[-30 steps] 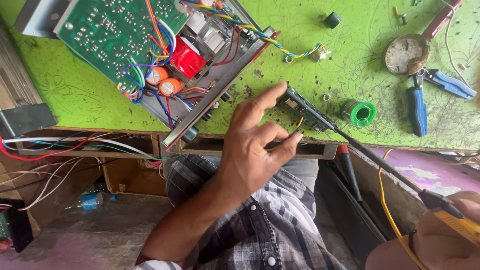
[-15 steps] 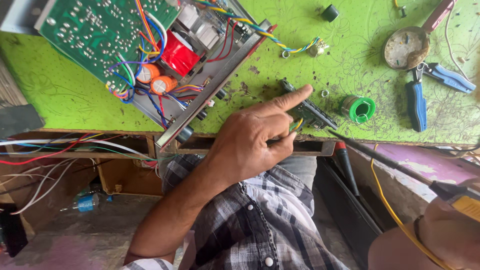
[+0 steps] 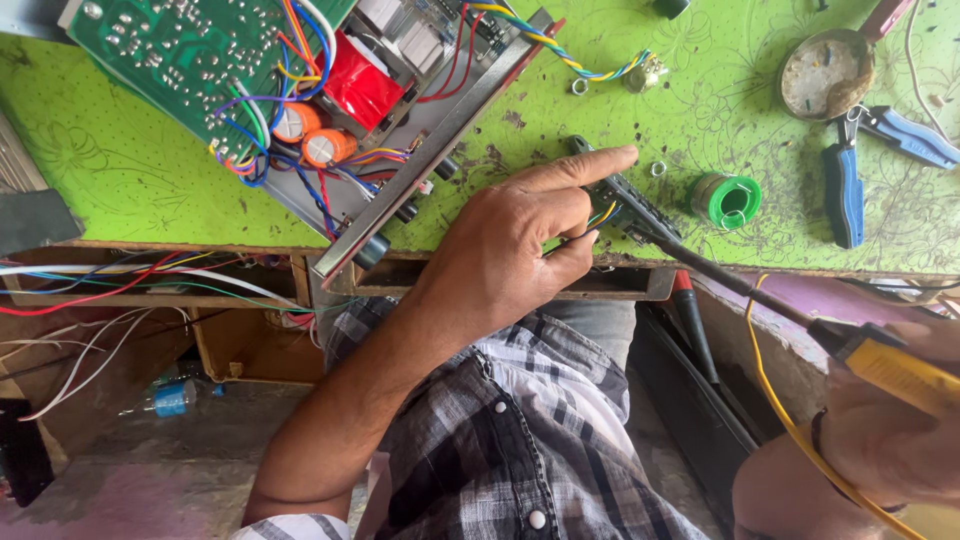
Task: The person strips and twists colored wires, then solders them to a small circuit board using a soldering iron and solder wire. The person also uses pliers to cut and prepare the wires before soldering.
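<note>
Left hand [image 3: 520, 240] grip pinches small black board [image 3: 625, 205]; right hand [image 3: 890, 430], cut off, grips soldering iron [image 3: 880, 365]

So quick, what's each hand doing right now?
Left hand: closed on a small black part at the bench edge, forefinger stretched along it.
Right hand: closed on the yellow-handled soldering iron.

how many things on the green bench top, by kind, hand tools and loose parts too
Open amplifier chassis: 1
Small black circuit board under the left hand: 1
Soldering iron in the right hand: 1
Green solder spool: 1
Blue-handled pliers: 1
Round tin: 1
Small metal rings: 2
Black knob at top edge: 1
Total: 9
</note>
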Demonstrator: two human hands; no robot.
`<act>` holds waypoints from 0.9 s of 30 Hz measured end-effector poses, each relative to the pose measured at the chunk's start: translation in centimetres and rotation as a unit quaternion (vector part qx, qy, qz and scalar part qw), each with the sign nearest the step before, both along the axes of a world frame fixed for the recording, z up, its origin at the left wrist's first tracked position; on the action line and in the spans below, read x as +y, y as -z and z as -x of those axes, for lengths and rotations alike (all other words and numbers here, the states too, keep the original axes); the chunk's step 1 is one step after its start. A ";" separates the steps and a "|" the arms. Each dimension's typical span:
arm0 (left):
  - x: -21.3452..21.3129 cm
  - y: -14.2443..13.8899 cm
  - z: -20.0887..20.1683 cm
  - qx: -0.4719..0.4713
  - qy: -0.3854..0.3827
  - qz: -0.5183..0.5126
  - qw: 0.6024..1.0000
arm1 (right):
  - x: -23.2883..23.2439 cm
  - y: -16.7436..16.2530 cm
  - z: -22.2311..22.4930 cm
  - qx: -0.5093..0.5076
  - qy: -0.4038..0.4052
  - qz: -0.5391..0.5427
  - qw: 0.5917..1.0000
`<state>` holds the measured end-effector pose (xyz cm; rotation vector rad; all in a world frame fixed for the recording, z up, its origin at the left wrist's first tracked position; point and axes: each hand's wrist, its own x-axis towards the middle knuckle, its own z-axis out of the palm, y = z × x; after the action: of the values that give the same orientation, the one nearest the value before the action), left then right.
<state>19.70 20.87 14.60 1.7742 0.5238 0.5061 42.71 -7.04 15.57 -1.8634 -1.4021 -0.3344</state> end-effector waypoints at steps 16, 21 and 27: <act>-0.9 0.9 0.0 -0.023 -0.022 -0.042 0.999 | 3.8 -1.3 2.6 0.144 -0.031 0.008 0.989; -1.0 0.9 0.0 -0.024 -0.021 -0.036 0.999 | 2.9 -0.5 2.2 0.142 -0.035 -0.011 0.989; -1.0 0.9 -0.1 -0.024 -0.024 -0.040 0.999 | -0.7 0.6 0.5 0.130 -0.049 -0.095 0.986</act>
<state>19.76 19.86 13.68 1.8243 0.5193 0.6094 42.16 -7.74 15.00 -1.6136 -1.2343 -0.1622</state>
